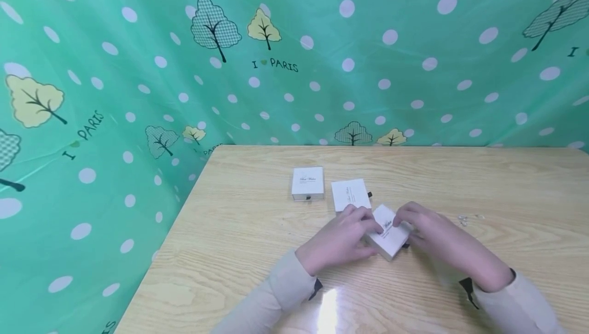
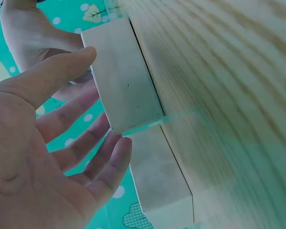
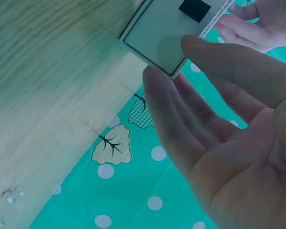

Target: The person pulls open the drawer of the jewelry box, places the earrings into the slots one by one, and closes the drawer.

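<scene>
A small white drawer-style gift box (image 1: 390, 241) with dark lettering on its lid sits at an angle on the table, between both hands. My left hand (image 1: 342, 238) holds its left side, the thumb against the side wall (image 2: 126, 78) and fingertips over the lid. From the right, my right hand (image 1: 430, 229) grips the same box, its thumb low on the end face (image 3: 164, 40) that carries a black pull tab (image 3: 194, 9). Just behind lies a second white gift box (image 1: 349, 194), its near edge partly hidden by the left hand.
Further left and back stands a third white gift box (image 1: 308, 183), tab facing forward. Some tiny clear, shiny pieces (image 1: 463, 220) lie right of the right hand. A green dotted cloth (image 1: 322, 68) hangs behind and left of the wooden table (image 1: 221, 231).
</scene>
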The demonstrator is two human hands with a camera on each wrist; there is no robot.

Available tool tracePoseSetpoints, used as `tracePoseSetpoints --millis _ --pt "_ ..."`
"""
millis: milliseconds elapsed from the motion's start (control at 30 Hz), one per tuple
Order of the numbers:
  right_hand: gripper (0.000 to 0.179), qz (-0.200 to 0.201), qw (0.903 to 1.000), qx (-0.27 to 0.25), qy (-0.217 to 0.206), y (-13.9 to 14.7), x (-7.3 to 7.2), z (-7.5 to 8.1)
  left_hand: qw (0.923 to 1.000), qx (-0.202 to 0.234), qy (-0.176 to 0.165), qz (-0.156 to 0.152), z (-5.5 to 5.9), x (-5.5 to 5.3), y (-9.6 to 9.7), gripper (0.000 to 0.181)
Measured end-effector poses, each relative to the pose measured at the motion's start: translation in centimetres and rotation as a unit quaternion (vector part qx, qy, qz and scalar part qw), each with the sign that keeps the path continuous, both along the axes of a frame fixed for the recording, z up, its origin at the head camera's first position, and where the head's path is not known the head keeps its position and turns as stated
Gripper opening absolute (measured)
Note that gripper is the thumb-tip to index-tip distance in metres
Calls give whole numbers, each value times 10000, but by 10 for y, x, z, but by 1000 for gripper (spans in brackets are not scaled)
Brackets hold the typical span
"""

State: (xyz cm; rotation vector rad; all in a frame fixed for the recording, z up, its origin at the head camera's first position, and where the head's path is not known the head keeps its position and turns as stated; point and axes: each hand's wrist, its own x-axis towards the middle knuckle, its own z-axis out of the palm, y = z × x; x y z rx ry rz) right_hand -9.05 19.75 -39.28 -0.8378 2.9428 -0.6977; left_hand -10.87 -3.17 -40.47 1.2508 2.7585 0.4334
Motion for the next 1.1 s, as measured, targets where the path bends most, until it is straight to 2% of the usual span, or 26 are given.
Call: tracePoseSetpoints --millis 267,433,533,700,800,967,1100 --pt "33 23 10000 -70 -57 0 -2 0 9999 5 144 37 2 -1 -2 42" --pt "35 74 9998 -130 -96 2 -2 0 9994 -35 315 -116 5 -5 3 48" --pt "35 63 9997 -185 -138 3 -2 0 9995 10 169 -264 6 -8 8 56" --pt "31 -38 9992 -304 -248 3 -3 1 9984 69 -407 -387 5 -12 17 76" --pt "28 -72 9990 -343 -282 3 -3 1 9972 76 -611 -420 5 -13 20 83" --pt "25 -36 9990 -367 -262 3 -4 -1 9967 59 -621 -514 2 -15 22 83" --pt "22 -13 9989 -415 -217 2 -4 -2 9977 -79 -470 -477 -1 -15 23 84"
